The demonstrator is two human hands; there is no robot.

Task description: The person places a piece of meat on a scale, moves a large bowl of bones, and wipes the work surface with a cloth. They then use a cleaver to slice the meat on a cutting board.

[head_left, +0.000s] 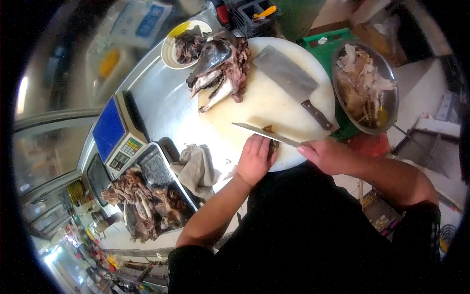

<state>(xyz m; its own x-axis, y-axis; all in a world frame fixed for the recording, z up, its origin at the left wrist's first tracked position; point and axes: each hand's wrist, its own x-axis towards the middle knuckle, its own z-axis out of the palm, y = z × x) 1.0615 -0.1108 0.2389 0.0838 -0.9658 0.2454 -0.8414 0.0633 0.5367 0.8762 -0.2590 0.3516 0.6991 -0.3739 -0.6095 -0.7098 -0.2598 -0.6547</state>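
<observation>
My right hand (324, 156) grips a knife (259, 131), its narrow blade pointing left across the near part of the round white cutting board (293, 117). Under and beside that blade lies a small brown piece of meat (273, 146). My left hand (254, 154) holds this piece against the board, fingers pressed together and partly covering it. A cleaver (289, 73) lies flat on the board's far right side. At the far left of the board rests a large animal head piece (220, 68) with dark skin and a jaw with teeth showing.
Left stand a bowl of dark meat scraps (188, 46), a blue-topped scale (110, 127), a grey cloth (196, 169) and a metal tray (169, 171) heaped with meat. A metal bowl of bones and scraps (364, 88) stands right of the board. A knife rack (249, 19) is behind.
</observation>
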